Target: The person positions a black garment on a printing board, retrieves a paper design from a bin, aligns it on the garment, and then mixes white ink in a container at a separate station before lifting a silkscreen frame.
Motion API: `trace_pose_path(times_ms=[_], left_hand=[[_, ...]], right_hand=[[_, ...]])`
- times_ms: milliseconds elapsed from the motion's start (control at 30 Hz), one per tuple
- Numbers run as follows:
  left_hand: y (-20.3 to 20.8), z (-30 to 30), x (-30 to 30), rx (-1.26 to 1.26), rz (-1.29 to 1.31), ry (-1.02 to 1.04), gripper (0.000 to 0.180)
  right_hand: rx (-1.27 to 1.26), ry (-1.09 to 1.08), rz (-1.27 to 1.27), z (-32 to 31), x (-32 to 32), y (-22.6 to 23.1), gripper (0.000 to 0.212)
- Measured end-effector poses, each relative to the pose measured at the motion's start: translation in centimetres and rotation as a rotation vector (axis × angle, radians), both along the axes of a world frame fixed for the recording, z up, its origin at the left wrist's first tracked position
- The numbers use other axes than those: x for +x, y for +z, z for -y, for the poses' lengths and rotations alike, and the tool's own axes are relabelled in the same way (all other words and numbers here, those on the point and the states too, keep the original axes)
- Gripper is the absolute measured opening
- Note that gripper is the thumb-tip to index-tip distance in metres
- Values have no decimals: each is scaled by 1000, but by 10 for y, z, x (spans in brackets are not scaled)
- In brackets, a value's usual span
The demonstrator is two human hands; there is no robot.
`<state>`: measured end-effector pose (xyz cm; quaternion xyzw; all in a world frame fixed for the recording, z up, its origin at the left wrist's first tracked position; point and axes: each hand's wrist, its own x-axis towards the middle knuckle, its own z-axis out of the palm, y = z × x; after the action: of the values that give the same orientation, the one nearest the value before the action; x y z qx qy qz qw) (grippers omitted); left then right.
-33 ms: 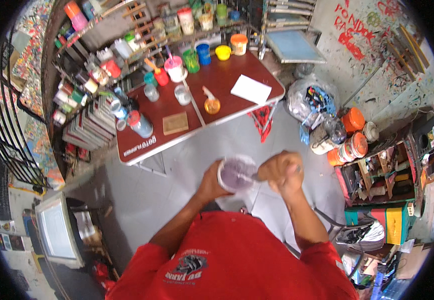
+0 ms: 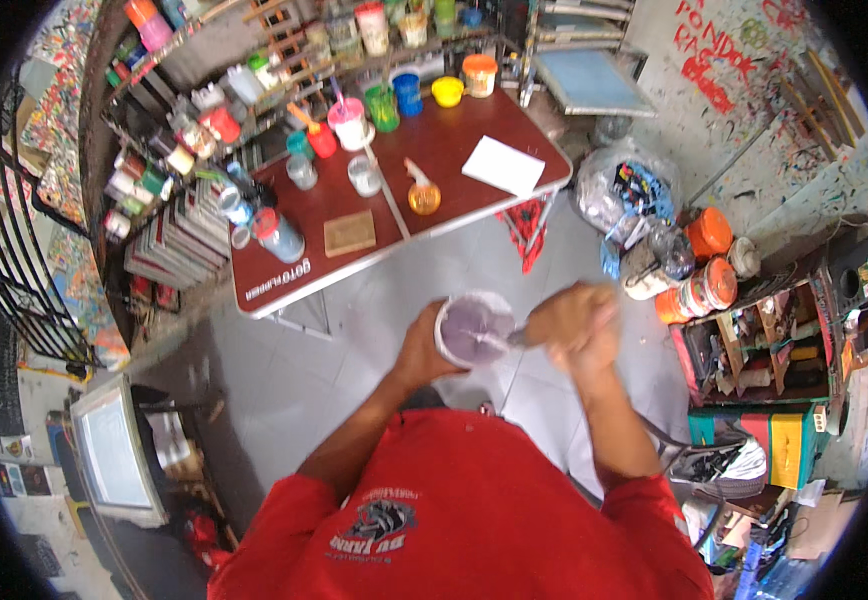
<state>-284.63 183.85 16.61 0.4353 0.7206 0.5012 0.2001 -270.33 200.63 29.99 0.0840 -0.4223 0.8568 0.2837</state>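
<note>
My left hand (image 2: pixel 421 350) is wrapped round the left side of a white tub (image 2: pixel 441 335), held in front of my body above the floor. Inside lies pale purple paint (image 2: pixel 469 332), with a lighter streak across it. On the tub's right, my right hand (image 2: pixel 576 330) is closed and blurred by motion. It grips a stirring stick (image 2: pixel 517 338) whose lower end reaches over the rim into the paint. The stick's upper part is hidden in the fist, so its full shape does not show.
Ahead stands a dark red folding table (image 2: pixel 304 205) with paint cups, a white pot (image 2: pixel 351 130), a brown block (image 2: pixel 350 234) and a white sheet (image 2: pixel 504 166). Crowded shelves rise behind. Orange buckets (image 2: pixel 709 233) and a bag (image 2: pixel 626 185) are at right, a framed screen (image 2: pixel 119 455) at left.
My right hand has shifted slightly right with the stirring stick. My left hand still holds the tub, and the view has tilted a little.
</note>
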Motion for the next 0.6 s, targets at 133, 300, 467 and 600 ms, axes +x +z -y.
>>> trace_pose_path(times_ms=[133, 300, 467, 600], left_hand=[[11, -27, -15, 146, -42, -31, 95], [19, -122, -75, 174, 54, -48, 92], [22, -214, -130, 263, -143, -121, 82], [68, -280, -156, 352, -266, -178, 72]], right_hand=[[233, -54, -183, -47, -16, 46, 57], [562, 190, -87, -85, -72, 48, 53], [512, 50, -187, -173, -112, 100, 51], [1054, -139, -195, -225, -138, 114, 54]])
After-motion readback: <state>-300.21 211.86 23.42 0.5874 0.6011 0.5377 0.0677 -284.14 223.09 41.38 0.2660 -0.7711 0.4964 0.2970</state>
